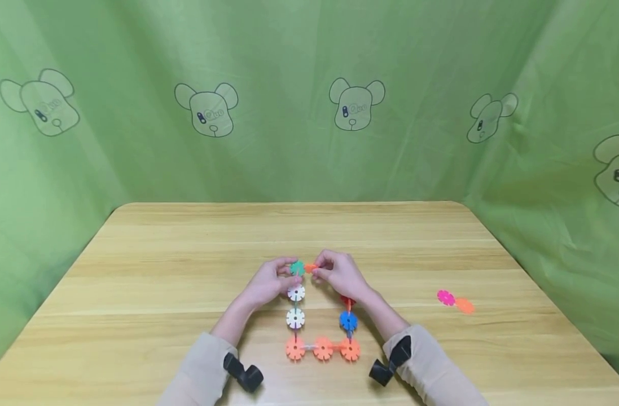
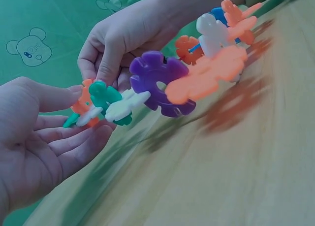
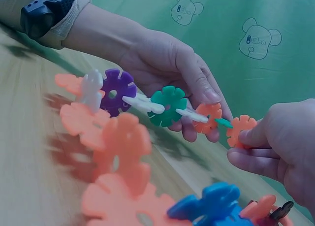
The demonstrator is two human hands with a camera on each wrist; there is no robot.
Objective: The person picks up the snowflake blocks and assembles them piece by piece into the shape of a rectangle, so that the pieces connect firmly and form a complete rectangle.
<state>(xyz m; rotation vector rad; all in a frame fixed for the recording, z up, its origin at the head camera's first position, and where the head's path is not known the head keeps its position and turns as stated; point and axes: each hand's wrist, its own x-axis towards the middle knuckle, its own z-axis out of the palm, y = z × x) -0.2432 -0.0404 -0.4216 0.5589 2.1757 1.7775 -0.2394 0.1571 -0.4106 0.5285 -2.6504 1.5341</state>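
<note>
A chain of notched plastic snowflake discs, joined on edge and flat by turns, bends into a U. Its left side has a green disc (image 1: 297,268) at the top and white discs (image 1: 295,318) below. My left hand (image 1: 270,285) holds that end, thumb and fingers around an orange disc (image 3: 207,116) beside the green one. With thumb and fingers, my right hand (image 1: 342,275) pinches the end orange disc (image 3: 241,131). Orange discs (image 1: 323,349) form the near row; a blue disc (image 1: 348,321) and a red disc (image 1: 347,300), partly behind my right wrist, form the right side.
A pink disc (image 1: 446,298) and an orange disc (image 1: 464,305) lie together on the wooden table (image 1: 136,270) at the right. Green curtains (image 1: 289,158) with bear-head drawings stand around the table's back and sides. Each wrist wears a black camera (image 1: 243,373).
</note>
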